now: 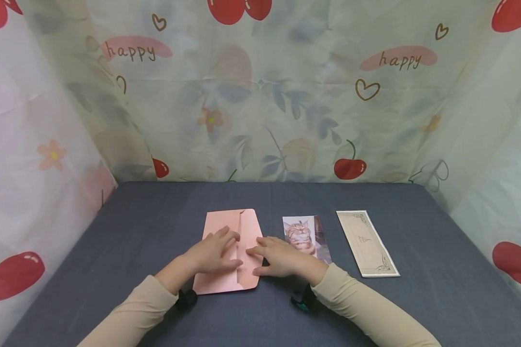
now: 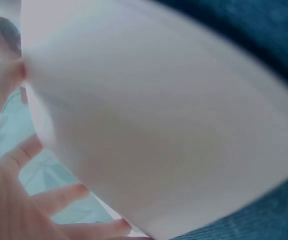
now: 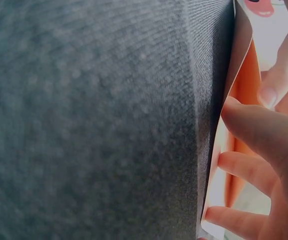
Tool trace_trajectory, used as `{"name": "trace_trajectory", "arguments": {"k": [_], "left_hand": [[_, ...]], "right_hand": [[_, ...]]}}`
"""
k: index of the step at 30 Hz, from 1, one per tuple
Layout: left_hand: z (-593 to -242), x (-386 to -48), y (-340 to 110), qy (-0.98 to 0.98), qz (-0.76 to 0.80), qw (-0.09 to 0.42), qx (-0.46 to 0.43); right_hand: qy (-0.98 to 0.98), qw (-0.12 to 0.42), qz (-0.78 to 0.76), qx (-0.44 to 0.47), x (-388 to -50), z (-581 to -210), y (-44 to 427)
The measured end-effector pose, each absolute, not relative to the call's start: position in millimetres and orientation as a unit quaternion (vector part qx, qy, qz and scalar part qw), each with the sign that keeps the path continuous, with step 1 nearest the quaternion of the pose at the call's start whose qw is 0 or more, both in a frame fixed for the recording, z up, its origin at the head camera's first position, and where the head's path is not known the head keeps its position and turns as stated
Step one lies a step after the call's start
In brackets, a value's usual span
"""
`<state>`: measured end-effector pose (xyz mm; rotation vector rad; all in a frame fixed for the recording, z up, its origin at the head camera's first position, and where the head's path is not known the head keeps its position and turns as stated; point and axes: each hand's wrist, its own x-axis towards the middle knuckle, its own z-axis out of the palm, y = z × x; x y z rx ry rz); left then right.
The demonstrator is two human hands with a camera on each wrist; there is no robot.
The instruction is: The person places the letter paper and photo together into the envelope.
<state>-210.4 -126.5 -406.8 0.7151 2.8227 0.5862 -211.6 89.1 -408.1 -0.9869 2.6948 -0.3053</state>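
A pink envelope (image 1: 221, 219) lies on the dark cloth, its flap (image 1: 252, 226) folded out to the right. My left hand (image 1: 212, 250) is over the envelope's body with spread fingers, fingertips touching the paper near the opening. On the flap rest the fingertips of my right hand (image 1: 282, 258), thumb toward me. The right wrist view has the flap's edge under the thumb and fingers (image 3: 249, 170), slightly raised from the cloth. Pale paper (image 2: 159, 115) fills most of the left wrist view. A cat photo card (image 1: 299, 233) lies just beyond my right forearm, which partly covers it.
To the right lies a long beige card (image 1: 366, 243) with ornamental corners and a white border. Dark blue-grey cloth covers the table (image 1: 165, 207). A patterned curtain (image 1: 260, 135) with cherries and hearts stands behind and at both sides.
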Motion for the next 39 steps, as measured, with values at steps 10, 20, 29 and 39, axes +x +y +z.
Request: {"name": "trace_trajectory", "arguments": {"k": [10, 20, 29, 39], "left_hand": [[-407.9, -211.8, -130.8, 0.939, 0.225, 0.069, 0.252], [-410.2, -212.6, -129.0, 0.941, 0.218, 0.074, 0.248], [-409.7, -213.1, -126.4, 0.946, 0.208, 0.084, 0.234], [-410.0, -213.5, -125.7, 0.949, 0.199, 0.085, 0.229]], "right_hand": [[0.925, 0.131, -0.110, -0.338, -213.4, -409.5, 92.5], [0.919, 0.122, -0.121, -0.354, -215.4, -413.1, 97.2], [0.915, 0.112, -0.137, -0.362, -214.7, -411.7, 99.8], [0.905, 0.081, -0.168, -0.381, -218.2, -410.0, 103.6]]}}
